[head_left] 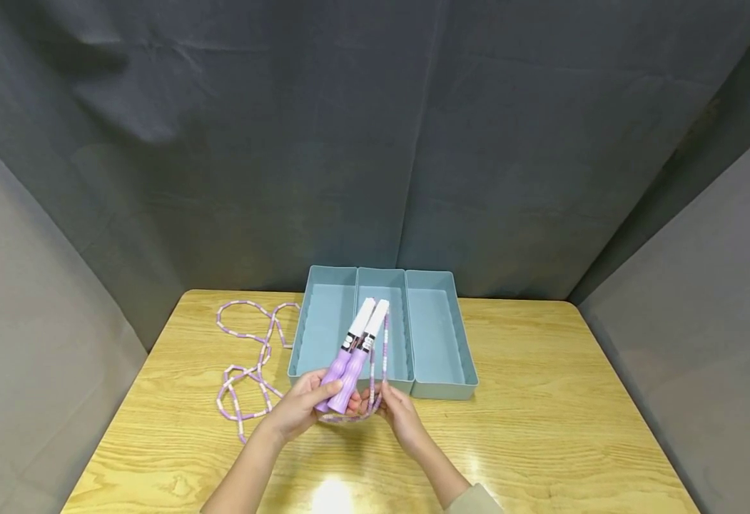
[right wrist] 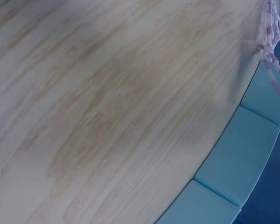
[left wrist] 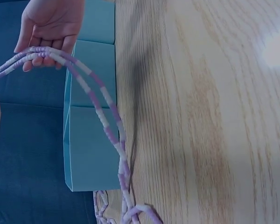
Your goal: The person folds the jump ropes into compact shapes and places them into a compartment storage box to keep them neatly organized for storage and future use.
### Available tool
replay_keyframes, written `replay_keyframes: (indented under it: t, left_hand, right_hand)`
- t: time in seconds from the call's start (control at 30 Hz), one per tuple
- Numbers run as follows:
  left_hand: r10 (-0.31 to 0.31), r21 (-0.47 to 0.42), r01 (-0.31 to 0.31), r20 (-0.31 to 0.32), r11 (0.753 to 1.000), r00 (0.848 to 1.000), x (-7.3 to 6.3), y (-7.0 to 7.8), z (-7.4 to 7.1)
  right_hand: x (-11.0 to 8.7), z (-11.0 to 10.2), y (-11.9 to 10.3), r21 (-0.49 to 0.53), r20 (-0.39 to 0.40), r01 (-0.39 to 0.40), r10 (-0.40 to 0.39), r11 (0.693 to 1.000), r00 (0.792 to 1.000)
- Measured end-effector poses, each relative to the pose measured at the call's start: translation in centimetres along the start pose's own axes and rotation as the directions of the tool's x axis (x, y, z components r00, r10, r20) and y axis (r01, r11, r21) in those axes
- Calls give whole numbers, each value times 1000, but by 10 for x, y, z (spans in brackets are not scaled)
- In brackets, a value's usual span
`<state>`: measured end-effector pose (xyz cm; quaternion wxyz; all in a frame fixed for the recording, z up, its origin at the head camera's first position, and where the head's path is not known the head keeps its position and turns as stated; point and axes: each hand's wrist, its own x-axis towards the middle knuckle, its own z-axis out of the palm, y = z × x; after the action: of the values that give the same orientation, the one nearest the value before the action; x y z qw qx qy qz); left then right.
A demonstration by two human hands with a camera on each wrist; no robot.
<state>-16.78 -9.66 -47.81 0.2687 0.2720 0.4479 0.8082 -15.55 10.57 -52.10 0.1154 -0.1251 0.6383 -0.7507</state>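
In the head view, my left hand grips the two lilac-and-white handles of a beaded jump rope, side by side with their white ends pointing up and away. My right hand, just to the right, holds a doubled stretch of the purple-and-white rope near the handles. The left wrist view shows two strands of rope draped across the fingers of the right hand and sagging toward the table. More beaded rope lies in loose loops on the table at left.
Behind the hands, three blue-grey bins stand side by side on the wooden table. The handles overlap the middle bin in the head view. A dark curtain hangs behind the table, with grey panels at both sides.
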Motion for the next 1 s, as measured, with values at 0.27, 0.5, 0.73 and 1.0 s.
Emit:
replay_keyframes:
  t: [0.27,0.5,0.73,1.0]
  left_hand:
    - [4,33,-4,-12,999,1000,3,3,-1]
    - [18,146,-2,-108,989,994,4,1,-3]
    - [39,257,13,-193,966,980,6,2,-5]
    - [72,320,28,-299,947,952,8,3,-4]
  right_hand:
    - [0,-3,-3,15,37,28,-29,999,999]
    - [-1,-8,-1,-87,-56,16,-21,996,998]
    - [-7,-12,-15,-165,-60,11,-21,986,998]
    - [-13,-14,-25,-150,46,-25,32,988,998]
